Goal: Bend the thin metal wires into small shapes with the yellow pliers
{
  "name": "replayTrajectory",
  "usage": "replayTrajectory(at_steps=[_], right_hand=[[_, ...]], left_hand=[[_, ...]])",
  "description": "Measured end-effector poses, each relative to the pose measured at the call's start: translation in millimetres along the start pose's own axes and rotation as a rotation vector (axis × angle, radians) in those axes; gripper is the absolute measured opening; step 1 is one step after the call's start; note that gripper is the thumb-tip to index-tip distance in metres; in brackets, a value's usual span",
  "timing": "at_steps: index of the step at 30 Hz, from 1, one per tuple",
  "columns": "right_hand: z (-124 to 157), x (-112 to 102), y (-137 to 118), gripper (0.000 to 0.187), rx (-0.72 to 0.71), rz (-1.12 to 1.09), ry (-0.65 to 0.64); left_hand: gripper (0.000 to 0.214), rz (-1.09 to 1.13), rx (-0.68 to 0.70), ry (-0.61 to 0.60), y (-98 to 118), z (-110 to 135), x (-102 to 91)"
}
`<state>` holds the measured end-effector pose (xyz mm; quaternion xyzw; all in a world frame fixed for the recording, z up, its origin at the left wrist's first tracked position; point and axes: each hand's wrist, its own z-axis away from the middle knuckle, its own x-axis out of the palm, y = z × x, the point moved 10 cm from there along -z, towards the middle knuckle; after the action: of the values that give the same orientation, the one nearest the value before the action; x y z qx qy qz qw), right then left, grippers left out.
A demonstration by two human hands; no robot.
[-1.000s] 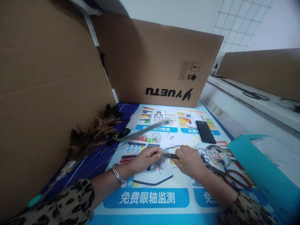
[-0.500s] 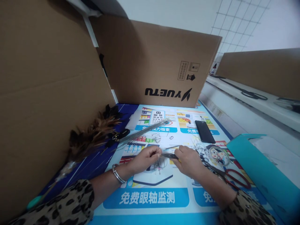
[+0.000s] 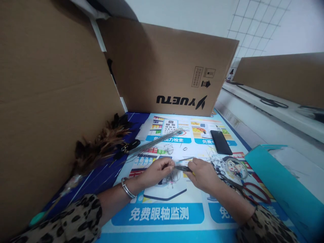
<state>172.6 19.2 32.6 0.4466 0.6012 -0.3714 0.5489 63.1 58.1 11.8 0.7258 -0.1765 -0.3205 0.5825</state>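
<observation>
My right hand [image 3: 204, 172] is closed around a pair of pliers [image 3: 182, 168] with dark jaws and a bit of yellow at the handle. The jaws point left and reach the fingertips of my left hand [image 3: 159, 171]. Those fingers are pinched together; whatever is between them is too small or hidden to name. Just above the pliers a thin grey strip [image 3: 186, 159] lies close to my right fingers. Tangled thin wire scraps [image 3: 172, 180] lie below both hands. Beyond my left hand a bundle of straight metal wires [image 3: 159, 140] rests slantwise on the printed sheet.
To the right are a black phone [image 3: 221, 142], red-handled scissors [image 3: 257, 193], a clear round ring [image 3: 246, 173] and dark wire scraps. A teal box [image 3: 286, 185] stands at the right edge. Feathers [image 3: 98, 141] lie left, beside cardboard walls [image 3: 164, 60].
</observation>
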Motion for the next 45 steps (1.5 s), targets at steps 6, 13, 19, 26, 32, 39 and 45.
replayTrajectory(at_steps=[6,13,19,26,32,39,45], right_hand=[[0,1,0,0.026,0.002,-0.013,0.009],[1,-3,9,0.024,0.099,-0.071,0.118],[1,-3,15,0.025,0.148,-0.191,0.234],[4,-7,-4,0.033,0.077,-0.358,0.329],[6,-16,-12,0.035,0.037,-0.350,0.361],[7,-17,-10,0.035,0.025,-0.346,0.379],[8,-21,-12,0.034,0.003,-0.375,0.387]], left_hand=[[0.017,0.023,-0.007,-0.013,-1,0,1.9],[0.015,0.100,-0.050,0.134,-5,0,-11.2],[0.018,0.239,-0.132,0.341,-20,4,-27.9],[0.019,0.283,-0.150,0.325,-24,7,-15.7],[0.019,0.309,-0.171,0.288,-19,7,-10.2],[0.018,0.331,-0.166,0.270,-21,8,-7.5],[0.017,0.320,-0.164,0.265,-21,8,-7.7]])
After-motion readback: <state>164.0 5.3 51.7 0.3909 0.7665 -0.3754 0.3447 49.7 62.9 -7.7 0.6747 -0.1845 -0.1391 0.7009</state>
